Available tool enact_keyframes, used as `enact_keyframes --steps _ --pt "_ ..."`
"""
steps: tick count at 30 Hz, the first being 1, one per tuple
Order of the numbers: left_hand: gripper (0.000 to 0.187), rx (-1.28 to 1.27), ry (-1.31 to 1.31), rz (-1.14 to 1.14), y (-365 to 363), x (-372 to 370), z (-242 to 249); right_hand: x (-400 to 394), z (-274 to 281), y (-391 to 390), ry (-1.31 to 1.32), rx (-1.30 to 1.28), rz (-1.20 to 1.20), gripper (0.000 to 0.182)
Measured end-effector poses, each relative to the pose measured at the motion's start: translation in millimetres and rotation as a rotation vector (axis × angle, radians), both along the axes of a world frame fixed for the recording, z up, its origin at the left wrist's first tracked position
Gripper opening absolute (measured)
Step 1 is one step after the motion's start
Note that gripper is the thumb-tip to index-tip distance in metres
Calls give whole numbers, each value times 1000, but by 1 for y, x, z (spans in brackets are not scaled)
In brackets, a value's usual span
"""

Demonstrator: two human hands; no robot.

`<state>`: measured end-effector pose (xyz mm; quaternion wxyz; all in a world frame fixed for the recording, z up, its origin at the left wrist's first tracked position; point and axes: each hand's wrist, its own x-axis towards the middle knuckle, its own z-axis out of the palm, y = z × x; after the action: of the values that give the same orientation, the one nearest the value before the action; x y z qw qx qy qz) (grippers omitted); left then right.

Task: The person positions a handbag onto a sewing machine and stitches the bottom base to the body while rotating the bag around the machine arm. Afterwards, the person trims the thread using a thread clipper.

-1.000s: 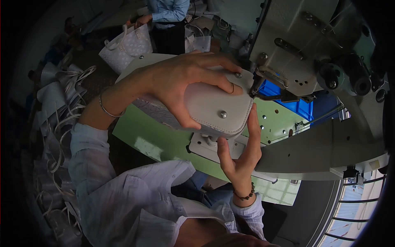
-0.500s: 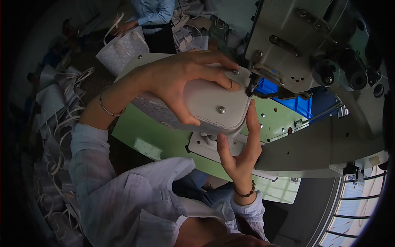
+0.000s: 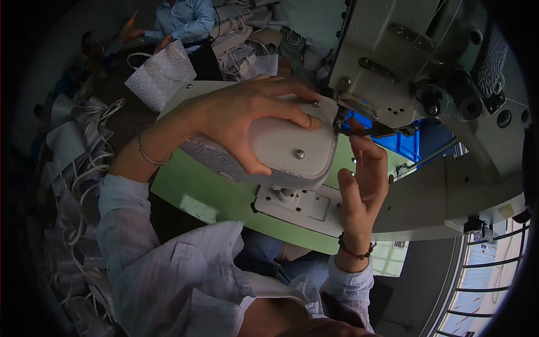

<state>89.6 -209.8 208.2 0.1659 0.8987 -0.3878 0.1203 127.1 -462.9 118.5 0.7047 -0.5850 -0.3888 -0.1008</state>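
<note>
A white handbag lies with its flat, stitched base facing up on the sewing machine's post, a rounded corner at the presser foot. Metal studs stick out of the base, and quilted side panels hang below. My left hand spans the base and grips it, thumb at the near edge and fingers toward the far studs. Off the bag, my right hand is raised to its right with fingers apart. Its index fingertip is close by the presser foot, partly hidden behind a machine part.
The sewing machine head overhangs at upper right. Below are a green tabletop and a blue bin. Another person in a blue shirt handles a similar quilted bag at the back. White bag pieces and straps pile up at left.
My right hand has let go of the bag's corner edge and moved right and up beside the presser foot. My left hand stays on the base. The other person's arm has swung out left.
</note>
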Motion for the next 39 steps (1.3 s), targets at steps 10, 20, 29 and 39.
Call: enact_keyframes --steps 10,20,29,39 --pt "88 -14 7 -45 5 6 -4 -23 13 -7 21 -3 -15 32" --pt "75 -34 67 -46 8 13 -1 -34 3 -22 8 -70 -43 22" --pt "75 -50 135 -4 7 16 0 -33 0 -26 33 -74 -43 19" --pt "76 -37 180 25 7 17 2 -42 32 -91 -181 -257 -287 19"
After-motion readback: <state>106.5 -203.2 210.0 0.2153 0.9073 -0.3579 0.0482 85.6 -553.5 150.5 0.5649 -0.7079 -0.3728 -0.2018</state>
